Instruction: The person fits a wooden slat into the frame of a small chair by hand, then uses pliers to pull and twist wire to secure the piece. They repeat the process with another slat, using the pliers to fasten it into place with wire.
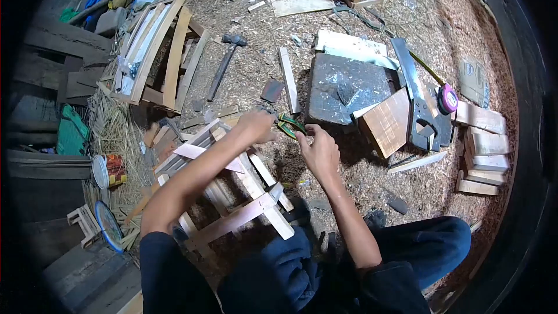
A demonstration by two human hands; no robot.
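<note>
A pair of pliers [289, 126] with green and yellow handles is between my two hands, above the shaving-covered floor. My right hand [321, 150] pinches the handle ends with thumb and fingers. At the pliers' head, my left hand [254, 126] is closed with its fingers curled down; what they hold is hidden. Under my left forearm a pale wooden frame [247, 177] of joined slats leans by my legs. Just right of the pliers stands a dark, paint-spotted low block [332, 90].
A handsaw [405, 64] and a wooden board [388, 121] lean on the block, beside a pink tape measure [447, 99]. A hammer [224, 67] lies further left, near a curved wooden frame [174, 52]. Wood pieces [487, 142] are stacked at right.
</note>
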